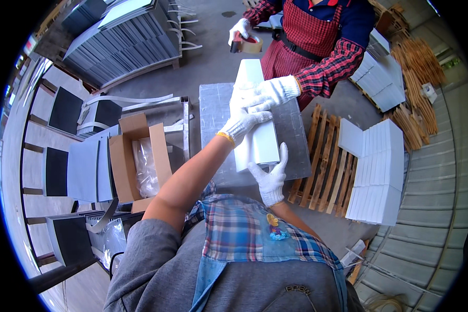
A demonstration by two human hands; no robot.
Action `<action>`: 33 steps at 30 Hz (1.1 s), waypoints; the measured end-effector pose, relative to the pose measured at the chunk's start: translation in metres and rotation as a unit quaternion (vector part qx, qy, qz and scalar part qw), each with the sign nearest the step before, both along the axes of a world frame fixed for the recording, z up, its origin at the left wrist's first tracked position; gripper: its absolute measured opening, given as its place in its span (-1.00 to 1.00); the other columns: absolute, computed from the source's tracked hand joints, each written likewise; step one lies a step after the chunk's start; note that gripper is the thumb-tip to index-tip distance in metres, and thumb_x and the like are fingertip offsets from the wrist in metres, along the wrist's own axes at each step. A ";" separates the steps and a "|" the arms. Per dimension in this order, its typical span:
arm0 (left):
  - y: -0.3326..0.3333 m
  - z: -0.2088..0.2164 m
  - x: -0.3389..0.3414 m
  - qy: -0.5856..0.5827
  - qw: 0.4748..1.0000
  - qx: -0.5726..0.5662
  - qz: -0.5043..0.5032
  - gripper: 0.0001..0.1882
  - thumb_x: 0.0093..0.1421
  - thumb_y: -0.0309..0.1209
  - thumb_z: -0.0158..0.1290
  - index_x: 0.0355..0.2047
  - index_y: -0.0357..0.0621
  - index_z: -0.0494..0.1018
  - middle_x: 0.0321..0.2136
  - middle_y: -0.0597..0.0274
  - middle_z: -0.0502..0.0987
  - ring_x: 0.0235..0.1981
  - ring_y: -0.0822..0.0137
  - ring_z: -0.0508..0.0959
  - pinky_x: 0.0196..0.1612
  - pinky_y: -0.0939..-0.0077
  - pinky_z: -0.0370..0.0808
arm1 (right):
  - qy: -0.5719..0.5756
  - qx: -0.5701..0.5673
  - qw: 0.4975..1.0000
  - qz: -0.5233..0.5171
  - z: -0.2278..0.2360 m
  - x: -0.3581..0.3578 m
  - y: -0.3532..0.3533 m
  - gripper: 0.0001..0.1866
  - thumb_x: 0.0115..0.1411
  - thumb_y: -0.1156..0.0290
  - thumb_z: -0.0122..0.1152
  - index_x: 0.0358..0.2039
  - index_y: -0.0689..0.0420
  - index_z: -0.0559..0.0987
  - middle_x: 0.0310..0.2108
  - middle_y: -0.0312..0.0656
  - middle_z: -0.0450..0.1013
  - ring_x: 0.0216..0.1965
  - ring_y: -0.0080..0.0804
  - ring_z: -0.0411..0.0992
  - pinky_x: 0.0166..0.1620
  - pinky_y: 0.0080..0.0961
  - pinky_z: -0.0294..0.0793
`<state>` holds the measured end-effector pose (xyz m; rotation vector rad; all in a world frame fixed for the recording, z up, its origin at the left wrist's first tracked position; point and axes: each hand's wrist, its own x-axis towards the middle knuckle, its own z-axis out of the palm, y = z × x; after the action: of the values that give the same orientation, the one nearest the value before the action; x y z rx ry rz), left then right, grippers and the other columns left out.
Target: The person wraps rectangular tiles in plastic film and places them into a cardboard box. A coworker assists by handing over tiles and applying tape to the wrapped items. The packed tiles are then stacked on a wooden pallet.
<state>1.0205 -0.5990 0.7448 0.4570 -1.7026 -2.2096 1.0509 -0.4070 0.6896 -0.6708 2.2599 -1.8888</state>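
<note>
Nearest: person's own torso, plaid apron over grey top, w/ forearms coming up from the lower edge. Right hand [270, 179], white glove, fingers spread open, cups the near end of a long white box [256, 117] — steadying, not clamped round it. Left hand [243, 120], also gloved, lies palm-down on top of the box near mid-length, fingers loosely curled over it; pressing rather than gripping, as far as can be seen.

The box lies lengthwise on a small silver-grey table [296, 151], near end towards the wearer, far end towards a co-worker.

Step in hand, by my read: holding the box shut & still for taping. Co-worker's gloved hand [271, 92] rests on the box's far half, touching the wearer's left fingers; their other hand [240, 28] holds a tape roll [249, 44] up off the box. Next move prob. calls for both wearer's hands to keep the box from sliding while leaving a clear line along the seam.

Counts: 1 box on the table, 1 tape roll, 4 gloved hands. Left of table: 1 open cardboard carton [138, 158] w/ clear plastic liner. Right: 1 wooden pallet [325, 158] w/ one stack of white boxes [378, 171]; number in it can't be told. Farther right, a second white stack [380, 78]. Far left: rows of dark panels [117, 44], too many to count.
</note>
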 end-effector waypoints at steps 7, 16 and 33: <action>-0.004 -0.005 -0.003 -0.055 0.998 0.017 0.026 -0.09 0.08 -0.29 0.39 0.32 -0.17 0.09 0.05 0.04 0.45 0.00 0.22 0.56 0.00 0.29 0.60 | -0.010 0.042 0.993 -0.109 -0.026 0.012 -0.022 0.07 -0.14 0.15 0.64 0.30 0.13 0.19 0.01 0.06 0.51 0.03 -0.05 0.53 0.10 -0.21 0.48; -0.005 0.004 0.003 -0.121 0.991 0.042 0.032 0.05 0.04 -0.17 0.41 0.33 -0.28 -0.04 0.09 -0.14 0.36 0.06 0.10 0.52 0.07 0.16 0.58 | -0.021 0.135 0.987 -0.090 -0.010 0.011 -0.021 0.01 -0.14 0.26 0.67 0.23 0.24 0.21 -0.02 -0.04 0.48 -0.01 -0.29 0.51 0.07 -0.34 0.50; -0.021 0.010 -0.018 -0.074 0.995 0.043 0.049 -0.10 0.06 -0.32 0.38 0.24 -0.32 0.05 0.01 -0.06 0.41 -0.06 0.15 0.57 -0.08 0.28 0.64 | 0.029 0.097 0.987 -0.127 -0.021 0.005 -0.019 0.03 -0.28 0.09 0.71 0.16 0.13 0.33 -0.09 0.03 0.55 -0.10 -0.04 0.58 0.00 -0.19 0.55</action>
<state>1.0020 -0.6204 0.7545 0.7272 -1.6230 -2.2322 1.0558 -0.4258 0.6690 -0.4332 2.6314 -1.7344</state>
